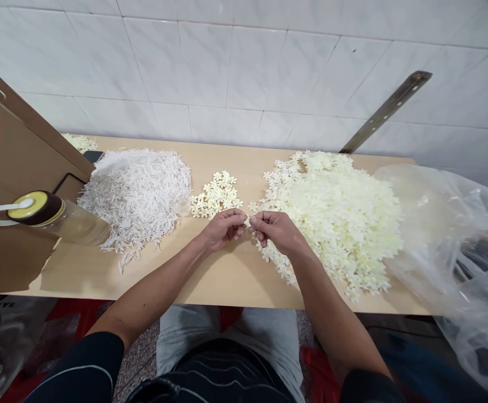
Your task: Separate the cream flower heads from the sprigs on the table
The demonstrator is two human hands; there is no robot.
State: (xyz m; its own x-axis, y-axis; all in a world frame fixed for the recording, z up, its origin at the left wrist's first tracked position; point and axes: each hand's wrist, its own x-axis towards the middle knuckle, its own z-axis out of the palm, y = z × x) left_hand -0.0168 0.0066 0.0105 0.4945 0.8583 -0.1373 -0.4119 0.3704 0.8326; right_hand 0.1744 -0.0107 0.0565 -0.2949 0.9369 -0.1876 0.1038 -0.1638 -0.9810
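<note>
Left hand [224,228], right hand [276,230]: both grips pinch one flower [247,222], mid-tabletop; likely best aligned squarely, pressed gently.

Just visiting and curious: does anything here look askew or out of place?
The bottle lies on its side at the left, not upright. A metal strip leans slanted against the tiled wall. The left hand and right hand pinch one pale piece; nothing odd there.
</note>
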